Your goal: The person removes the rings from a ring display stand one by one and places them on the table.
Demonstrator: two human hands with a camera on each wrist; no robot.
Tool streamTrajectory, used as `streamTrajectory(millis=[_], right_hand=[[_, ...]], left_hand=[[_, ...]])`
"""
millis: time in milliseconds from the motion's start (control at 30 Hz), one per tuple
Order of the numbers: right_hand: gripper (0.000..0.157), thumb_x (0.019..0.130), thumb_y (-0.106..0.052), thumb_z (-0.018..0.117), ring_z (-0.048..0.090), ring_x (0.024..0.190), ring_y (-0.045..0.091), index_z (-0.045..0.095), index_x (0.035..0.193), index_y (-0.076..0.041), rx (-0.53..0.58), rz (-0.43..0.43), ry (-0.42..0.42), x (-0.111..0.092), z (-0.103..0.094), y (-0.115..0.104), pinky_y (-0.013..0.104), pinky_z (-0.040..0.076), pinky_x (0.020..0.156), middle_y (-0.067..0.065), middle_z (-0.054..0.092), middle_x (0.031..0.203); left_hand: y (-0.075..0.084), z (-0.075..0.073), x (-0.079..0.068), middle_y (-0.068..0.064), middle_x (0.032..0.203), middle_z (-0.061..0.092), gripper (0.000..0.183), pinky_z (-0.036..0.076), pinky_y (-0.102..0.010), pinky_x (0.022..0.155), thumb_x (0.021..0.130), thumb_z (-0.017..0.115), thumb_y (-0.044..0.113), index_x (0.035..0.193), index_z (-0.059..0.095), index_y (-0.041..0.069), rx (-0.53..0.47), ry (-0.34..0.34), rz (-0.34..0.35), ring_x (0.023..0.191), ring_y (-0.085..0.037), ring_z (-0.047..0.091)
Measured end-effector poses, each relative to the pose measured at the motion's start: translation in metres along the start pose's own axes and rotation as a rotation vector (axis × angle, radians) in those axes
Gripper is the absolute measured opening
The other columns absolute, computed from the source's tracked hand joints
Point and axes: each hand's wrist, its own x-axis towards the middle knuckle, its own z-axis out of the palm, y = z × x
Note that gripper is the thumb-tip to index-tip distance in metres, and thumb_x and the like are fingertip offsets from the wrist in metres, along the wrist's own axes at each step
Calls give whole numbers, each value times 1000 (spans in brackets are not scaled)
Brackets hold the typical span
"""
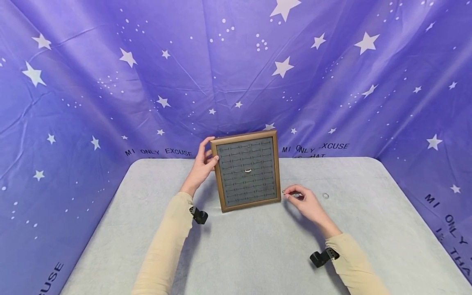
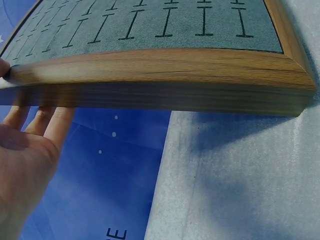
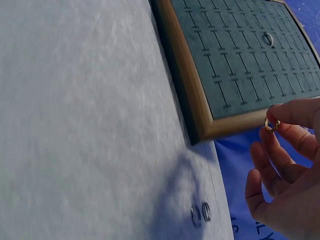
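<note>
A wood-framed ring display tray with a grey slotted pad stands tilted on the table. My left hand grips its upper left edge, thumb on the front of the frame and fingers behind. One silver ring sits in a slot near the middle of the pad. Just off the tray's lower right side, my right hand pinches a gold ring between thumb and fingertips. In the right wrist view its other fingers are spread and loosely bent.
Two silver rings lie on the table below the right hand: one ring beside another ring. A grey cloth-like surface covers the table. Behind it hangs a purple curtain with white stars.
</note>
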Motion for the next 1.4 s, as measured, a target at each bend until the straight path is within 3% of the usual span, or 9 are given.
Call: streamTrajectory(millis=[233, 667, 1000, 1400], right_hand=[[11, 90, 5, 62, 61, 83, 30, 64, 100, 9, 27, 14, 6, -6, -17, 9, 23, 50, 70, 23, 64, 102], [11, 89, 4, 63, 62, 81, 17, 63, 98, 10, 28, 14, 27, -20, -36, 17, 19, 48, 71, 23, 65, 96], [11, 89, 0, 65, 60, 83, 7, 65, 99, 6, -32, 19, 60, -25, -49, 33, 18, 47, 73, 19, 65, 99], [9, 87, 1, 68, 57, 80, 4, 68, 96, 4, -147, 9, 105, -31, -65, 47, 16, 45, 71, 16, 67, 95]], left_hand=[[1, 0, 0, -27, 124, 54, 60, 57, -36, 70, 97, 47, -5, 148, 26, 19, -6, 0, -2, 92, -21, 64], [0, 0, 1, -25, 124, 55, 60, 57, -37, 70, 97, 47, -5, 147, 29, 23, 23, -1, -2, 92, -22, 64], [1, 0, 1, -29, 127, 52, 61, 57, -35, 70, 97, 46, -7, 149, 24, 17, 5, -2, -21, 92, -20, 63], [29, 8, -7, -31, 126, 52, 58, 56, -34, 72, 96, 46, -7, 147, 24, 11, 35, -10, -29, 92, -21, 63]])
